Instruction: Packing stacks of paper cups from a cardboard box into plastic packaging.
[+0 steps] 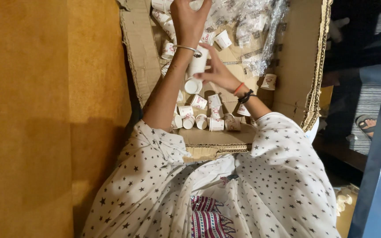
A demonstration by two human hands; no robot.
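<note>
Now right hand [217, 72] grips cup stack [196, 70]; left hand [189, 20] reaching.

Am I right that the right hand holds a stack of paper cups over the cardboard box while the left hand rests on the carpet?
Not quite. In the head view the left hand is not on the carpet; it reaches into the far part of the cardboard box, among the loose cups. The rest holds: the right hand holds the stack of paper cups over the box.
</note>
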